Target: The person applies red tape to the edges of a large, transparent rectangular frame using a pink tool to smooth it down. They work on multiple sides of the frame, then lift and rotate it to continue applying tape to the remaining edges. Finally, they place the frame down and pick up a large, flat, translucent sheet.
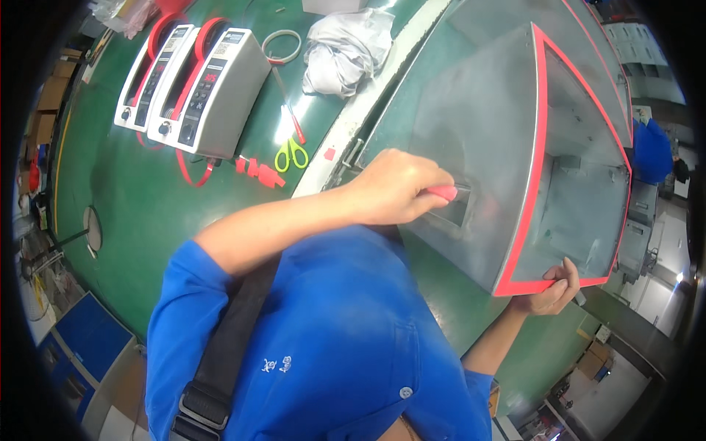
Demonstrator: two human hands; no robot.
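A large grey metal box (482, 140) sits at the right, its open side framed by red tape (539, 147). My left hand (397, 187) is closed in a pinch on a small piece of red tape (443, 192). It is beside a rectangular cutout (460, 206) in the box's side panel; whether the tape touches the metal, I cannot tell. At the near lower corner, my right hand (551, 292) grips the box's taped rim, with its fingers curled over the edge.
Two white tape dispensers (235, 81) with red tape stand at the back left. Green-handled scissors (291, 156), red tape scraps (259, 173), a tape ring (282, 46) and a pale cloth bundle (346, 51) lie nearby. Another person in blue (652, 151) is at the far right.
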